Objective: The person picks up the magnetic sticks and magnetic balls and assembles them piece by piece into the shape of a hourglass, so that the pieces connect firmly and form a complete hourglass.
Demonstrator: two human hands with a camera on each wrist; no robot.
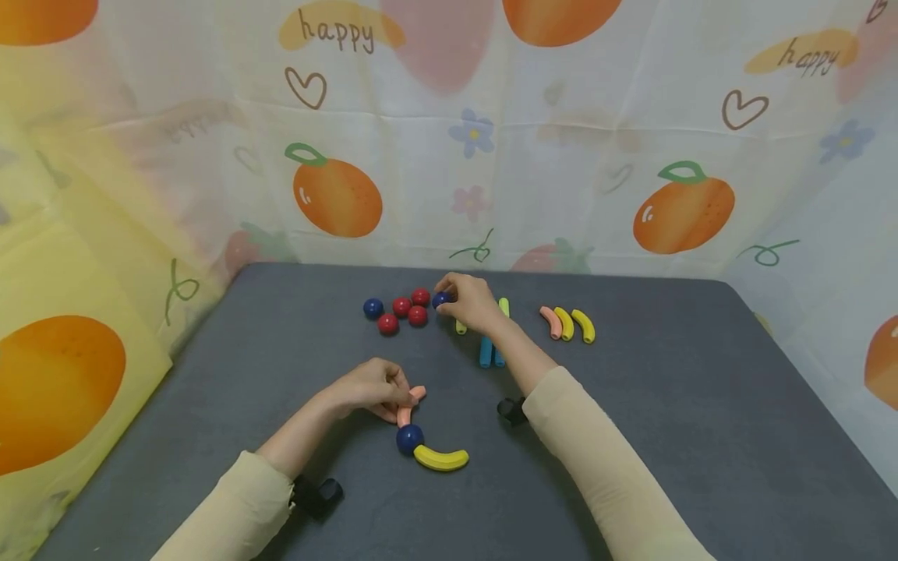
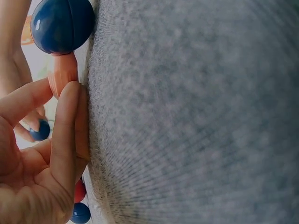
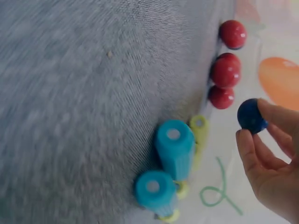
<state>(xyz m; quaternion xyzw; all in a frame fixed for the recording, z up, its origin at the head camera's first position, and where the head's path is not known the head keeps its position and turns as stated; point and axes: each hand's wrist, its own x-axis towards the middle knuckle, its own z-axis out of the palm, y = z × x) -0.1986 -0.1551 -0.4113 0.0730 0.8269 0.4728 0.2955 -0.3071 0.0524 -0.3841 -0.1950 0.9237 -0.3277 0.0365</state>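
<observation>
My left hand (image 1: 375,387) pinches a curved salmon-pink stick (image 2: 63,74) between thumb and fingers. One end of that stick meets a dark blue ball (image 1: 410,439), and a curved yellow stick (image 1: 440,458) joins the ball's other side, lying on the table. Farther back, my right hand (image 1: 471,302) holds another blue ball (image 3: 251,115) by its fingertips, raised off the table in the right wrist view. Beneath and beside this hand lie blue sticks (image 3: 175,144) and light green sticks (image 3: 199,133), partly covered by the hand and forearm in the head view.
Several red balls (image 1: 402,307) and a blue ball (image 1: 373,308) sit at the back, left of my right hand. To the right lie a short curved pink stick (image 1: 550,322) and two curved yellow ones (image 1: 584,326). A printed cloth (image 1: 421,117) hangs behind the grey table (image 1: 666,436).
</observation>
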